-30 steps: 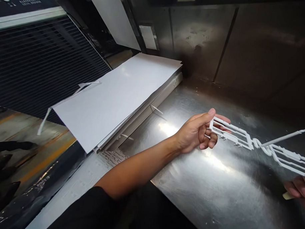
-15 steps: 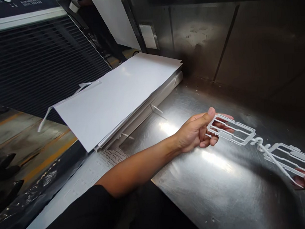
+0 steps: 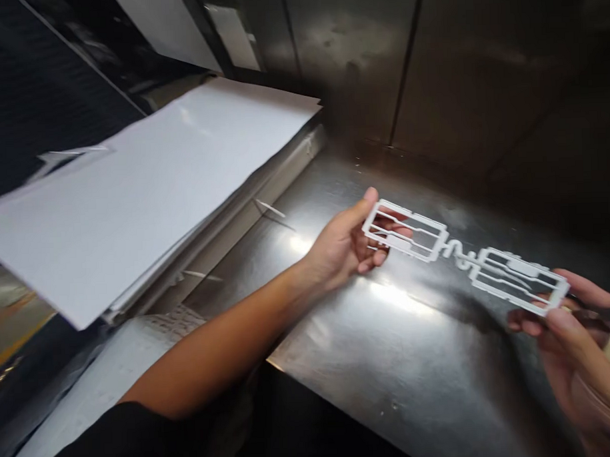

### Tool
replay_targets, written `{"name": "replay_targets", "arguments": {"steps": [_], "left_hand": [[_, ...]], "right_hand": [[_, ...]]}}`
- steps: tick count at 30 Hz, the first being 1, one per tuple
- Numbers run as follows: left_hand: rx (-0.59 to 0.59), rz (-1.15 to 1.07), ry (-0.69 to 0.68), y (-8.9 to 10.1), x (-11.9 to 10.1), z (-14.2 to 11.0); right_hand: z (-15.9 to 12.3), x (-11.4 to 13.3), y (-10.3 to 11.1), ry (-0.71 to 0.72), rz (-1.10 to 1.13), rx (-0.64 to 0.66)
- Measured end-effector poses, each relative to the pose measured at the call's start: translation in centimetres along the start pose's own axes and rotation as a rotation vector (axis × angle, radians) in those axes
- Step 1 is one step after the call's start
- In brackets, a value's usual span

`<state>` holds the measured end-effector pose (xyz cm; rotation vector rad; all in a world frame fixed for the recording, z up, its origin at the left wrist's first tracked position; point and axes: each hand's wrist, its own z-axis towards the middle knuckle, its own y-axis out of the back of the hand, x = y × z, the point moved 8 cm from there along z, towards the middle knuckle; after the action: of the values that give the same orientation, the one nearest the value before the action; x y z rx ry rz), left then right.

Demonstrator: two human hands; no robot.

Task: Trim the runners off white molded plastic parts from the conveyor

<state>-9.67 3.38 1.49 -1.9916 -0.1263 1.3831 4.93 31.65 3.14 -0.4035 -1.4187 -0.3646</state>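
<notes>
A white plastic moulded part (image 3: 409, 230) is held up above the metal table. It has two slotted rectangular frames joined by a thin wavy runner. My left hand (image 3: 352, 237) grips the outer end of the left frame, thumb on top and fingers behind. At the other end my right hand (image 3: 571, 332) pinches the right frame between thumb and fingers. A pale yellowish patch shows by the right hand at the picture's edge, too blurred to name.
To the left, a stack of large white sheets (image 3: 167, 173) lies at the table's side. Thin white sticks (image 3: 270, 208) jut from its side. The shiny metal table (image 3: 333, 341) runs back to a dark metal wall (image 3: 359, 60). A whitish textured sheet (image 3: 85, 389) lies at lower left.
The view has swung right, bringing my right hand fully in. The slanting white stick seen from the runner to my right hand no longer shows. Both hands keep hold of the part.
</notes>
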Motion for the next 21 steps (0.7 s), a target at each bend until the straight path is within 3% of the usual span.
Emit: {"name": "replay_targets", "arguments": {"steps": [6, 21], "left_hand": [[-0.144, -0.004, 0.028, 0.7, -0.2, 0.1], [-0.227, 0.006, 0.020, 1.5, 0.3, 0.3]], "right_hand": [[0.2, -0.2, -0.5, -0.071, 0.065, 0.168], [-0.2, 0.1, -1.1, -0.088, 0.113, 0.231]]}}
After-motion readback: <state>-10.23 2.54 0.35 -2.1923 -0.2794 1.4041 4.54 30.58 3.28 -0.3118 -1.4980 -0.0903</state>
